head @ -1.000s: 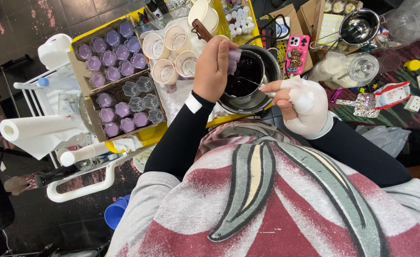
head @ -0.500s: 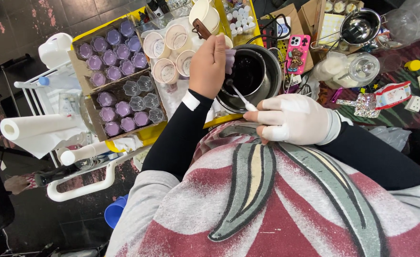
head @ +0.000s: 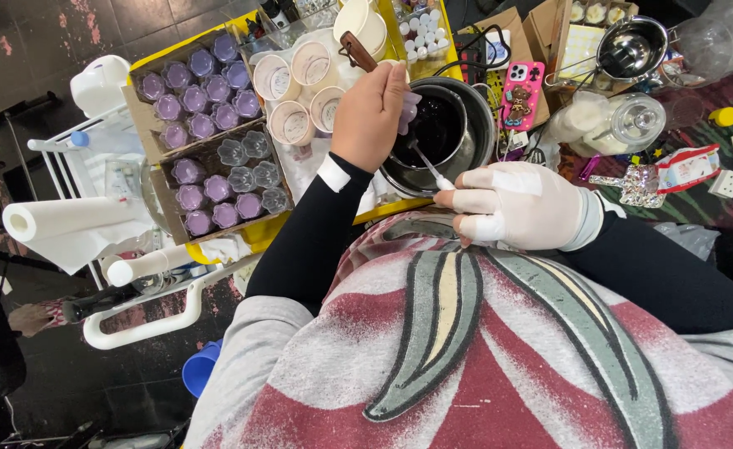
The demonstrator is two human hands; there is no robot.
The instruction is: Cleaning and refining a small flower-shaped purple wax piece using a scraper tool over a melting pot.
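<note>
Stirrer (head: 423, 160) now dips into pot (head: 476, 108), right hand (head: 523, 206) lower.

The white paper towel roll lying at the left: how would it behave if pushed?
The white paper towel roll probably rolls easily, since it lies on its side. It is likely light, and its loose hanging sheet looks floppy and could unwind.

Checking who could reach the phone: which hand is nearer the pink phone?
Right. The gloved right hand lies just below the pink phone, beside the dark pot; the left hand is across the pot, farther away.
</note>
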